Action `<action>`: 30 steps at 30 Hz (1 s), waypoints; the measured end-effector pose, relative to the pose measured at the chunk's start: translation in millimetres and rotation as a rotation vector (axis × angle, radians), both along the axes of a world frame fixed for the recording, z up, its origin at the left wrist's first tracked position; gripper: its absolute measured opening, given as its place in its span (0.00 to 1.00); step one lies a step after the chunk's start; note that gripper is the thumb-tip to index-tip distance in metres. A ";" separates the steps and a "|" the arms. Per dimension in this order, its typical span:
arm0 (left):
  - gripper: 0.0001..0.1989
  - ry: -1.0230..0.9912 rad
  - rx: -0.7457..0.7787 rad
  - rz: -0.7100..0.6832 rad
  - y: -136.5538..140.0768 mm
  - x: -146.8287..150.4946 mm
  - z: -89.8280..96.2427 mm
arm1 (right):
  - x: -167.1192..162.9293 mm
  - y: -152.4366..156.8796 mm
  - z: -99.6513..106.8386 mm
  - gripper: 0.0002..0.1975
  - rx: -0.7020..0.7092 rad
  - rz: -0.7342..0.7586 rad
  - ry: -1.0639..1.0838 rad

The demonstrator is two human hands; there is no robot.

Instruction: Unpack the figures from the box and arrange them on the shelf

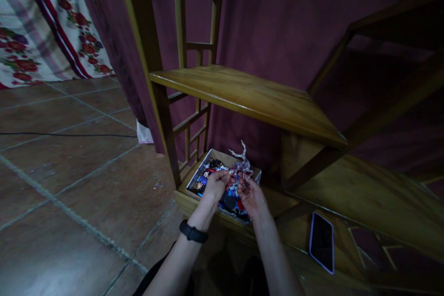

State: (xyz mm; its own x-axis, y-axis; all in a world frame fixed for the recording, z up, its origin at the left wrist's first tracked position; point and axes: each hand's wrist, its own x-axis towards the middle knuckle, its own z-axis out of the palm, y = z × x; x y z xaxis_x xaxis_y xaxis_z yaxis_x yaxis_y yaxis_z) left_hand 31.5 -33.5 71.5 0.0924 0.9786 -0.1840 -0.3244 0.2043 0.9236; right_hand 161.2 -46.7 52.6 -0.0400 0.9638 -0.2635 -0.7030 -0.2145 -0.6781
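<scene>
Both hands, left hand point(215, 184) and right hand point(250, 196), pinch a clear, spiky, glassy figurine point(241, 164) with closed fingers, just above an open box point(204, 163) of colourful trinkets on the low shelf point(364, 194).

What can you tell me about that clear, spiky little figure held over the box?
The figure looks like clear glass or plastic with a faint purple tint, and thin pointed branches rise from its top like antlers. Both hands hold it: the left hand at its left side, the right hand from below. It stands roughly upright, just above an open box of colourful small items on a low wooden shelf. Finer details are too dim to tell.
</scene>
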 end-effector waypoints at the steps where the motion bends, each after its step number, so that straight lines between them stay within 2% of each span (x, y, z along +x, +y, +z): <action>1: 0.12 0.001 -0.005 0.006 0.4 0.4 -0.2 | 0.2 0.1 0.6 0.07 -0.028 0.006 0.041; 4: 0.13 -0.001 -0.011 0.011 1.6 1.2 -1.5 | 0.3 0.0 1.5 0.08 -0.083 0.023 0.129; 8: 0.14 0.001 0.012 0.013 2.6 1.1 -3.9 | 0.1 -1.3 1.1 0.09 -0.072 0.039 0.140; 15: 0.14 0.005 0.018 -0.028 2.5 -0.4 -4.9 | -1.8 -3.7 4.0 0.11 0.008 0.086 0.050; 23: 0.15 -0.097 -0.051 -0.049 1.4 3.9 -0.1 | -7.5 -3.5 5.4 0.10 0.087 0.056 -0.045; 30: 0.14 -0.131 -0.064 -0.053 -0.4 2.0 5.2 | -11.3 -2.2 4.7 0.12 0.144 0.015 -0.140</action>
State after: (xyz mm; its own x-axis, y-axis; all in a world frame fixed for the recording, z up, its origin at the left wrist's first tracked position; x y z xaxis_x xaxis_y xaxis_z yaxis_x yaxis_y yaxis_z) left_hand 33.5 -33.9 76.7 0.1709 0.9583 -0.2292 -0.4281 0.2817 0.8587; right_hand 149.9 -48.9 57.3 -0.0271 0.9916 -0.1266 -0.5971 -0.1176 -0.7935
